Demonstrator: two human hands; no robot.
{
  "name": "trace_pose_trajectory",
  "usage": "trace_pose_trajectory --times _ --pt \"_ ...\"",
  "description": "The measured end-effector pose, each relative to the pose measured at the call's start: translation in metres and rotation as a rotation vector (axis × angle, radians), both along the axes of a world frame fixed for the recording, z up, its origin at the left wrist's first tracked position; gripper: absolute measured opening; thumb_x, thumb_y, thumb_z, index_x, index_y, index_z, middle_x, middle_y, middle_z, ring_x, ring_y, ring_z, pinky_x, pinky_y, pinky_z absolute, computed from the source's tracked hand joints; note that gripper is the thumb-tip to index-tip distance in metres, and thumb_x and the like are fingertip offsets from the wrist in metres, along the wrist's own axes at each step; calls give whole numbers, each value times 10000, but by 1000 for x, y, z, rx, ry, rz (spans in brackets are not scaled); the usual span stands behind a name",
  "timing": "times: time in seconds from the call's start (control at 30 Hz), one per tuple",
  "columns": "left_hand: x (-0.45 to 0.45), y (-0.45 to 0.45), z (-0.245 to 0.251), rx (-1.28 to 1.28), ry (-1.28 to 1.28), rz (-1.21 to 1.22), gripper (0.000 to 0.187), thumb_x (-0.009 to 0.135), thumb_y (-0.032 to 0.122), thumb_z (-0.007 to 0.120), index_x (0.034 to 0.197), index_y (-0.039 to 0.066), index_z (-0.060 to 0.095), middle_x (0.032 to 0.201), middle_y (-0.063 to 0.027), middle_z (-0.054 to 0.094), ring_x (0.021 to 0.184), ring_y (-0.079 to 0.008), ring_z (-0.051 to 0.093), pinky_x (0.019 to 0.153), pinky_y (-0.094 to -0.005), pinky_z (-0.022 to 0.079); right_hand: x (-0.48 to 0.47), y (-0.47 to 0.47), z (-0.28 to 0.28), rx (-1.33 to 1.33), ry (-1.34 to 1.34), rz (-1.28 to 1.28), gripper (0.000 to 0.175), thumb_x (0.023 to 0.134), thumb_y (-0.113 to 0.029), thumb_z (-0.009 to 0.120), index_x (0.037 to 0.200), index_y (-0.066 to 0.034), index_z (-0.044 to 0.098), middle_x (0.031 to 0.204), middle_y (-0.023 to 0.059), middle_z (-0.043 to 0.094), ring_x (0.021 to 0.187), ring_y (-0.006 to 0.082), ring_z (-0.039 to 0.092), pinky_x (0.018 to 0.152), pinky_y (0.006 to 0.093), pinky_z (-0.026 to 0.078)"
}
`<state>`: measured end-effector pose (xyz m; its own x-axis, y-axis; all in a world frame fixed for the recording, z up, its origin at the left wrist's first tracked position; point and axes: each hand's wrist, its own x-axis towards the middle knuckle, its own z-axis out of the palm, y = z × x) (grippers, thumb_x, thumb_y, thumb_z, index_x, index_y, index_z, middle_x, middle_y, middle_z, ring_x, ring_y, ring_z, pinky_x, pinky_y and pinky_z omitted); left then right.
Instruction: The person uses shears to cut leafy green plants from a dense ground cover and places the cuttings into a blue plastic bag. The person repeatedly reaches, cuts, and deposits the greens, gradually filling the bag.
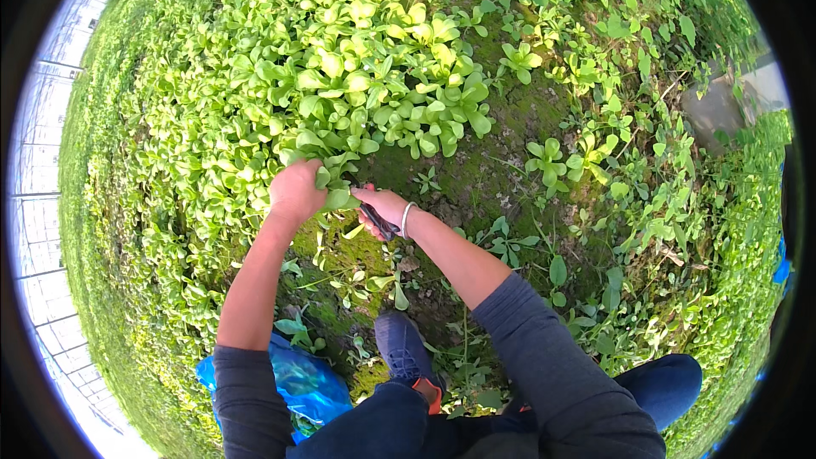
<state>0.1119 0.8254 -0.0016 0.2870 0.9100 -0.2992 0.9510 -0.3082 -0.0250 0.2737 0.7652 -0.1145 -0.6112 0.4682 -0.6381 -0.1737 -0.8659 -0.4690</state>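
Near the middle of the head view, my left hand (297, 191) is closed on the leaves of a green leafy plant (336, 194) at the edge of a dense patch. Just right of it, my right hand (385, 207) grips a dark-handled cutting tool (380, 223) with some red on it; it looks like pruning shears. The tool's tip is hidden near the base of the leaves, so I cannot tell whether it touches a stem. A light bangle (405, 220) circles my right wrist.
A blue plastic bag (309, 376) holding greens lies beside my left forearm. My dark shoe (403, 345) stands on mossy soil (472, 185). Dense leafy greens (319, 64) spread ahead and left; scattered weeds (507, 242) grow at right. A grey object (714, 105) lies at far right.
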Motion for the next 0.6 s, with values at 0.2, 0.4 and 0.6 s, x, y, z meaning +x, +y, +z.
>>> trace_pose_trajectory --times 0.2,0.4,0.6 --pt "12 -11 21 96 63 -290 158 644 21 661 794 70 666 1508 -77 313 921 -271 596 702 -375 549 27 -23 6 -145 169 -73 569 908 -597 470 804 -43 552 670 95 580 577 235 619 565 380 549" --pt "40 13 12 -38 239 -565 144 641 37 654 783 58 660 1418 -68 422 920 -255 599 747 -362 543 25 11 7 -156 127 -68 558 905 -597 475 839 -49 555 726 105 606 615 252 626 638 412 566" --pt "8 29 8 -19 -30 -239 335 682 162 692 996 61 635 960 -110 627 920 -302 614 797 -387 522 24 -1 12 112 -72 -65 498 911 -524 532 718 -66 507 515 34 496 356 147 474 346 300 416"
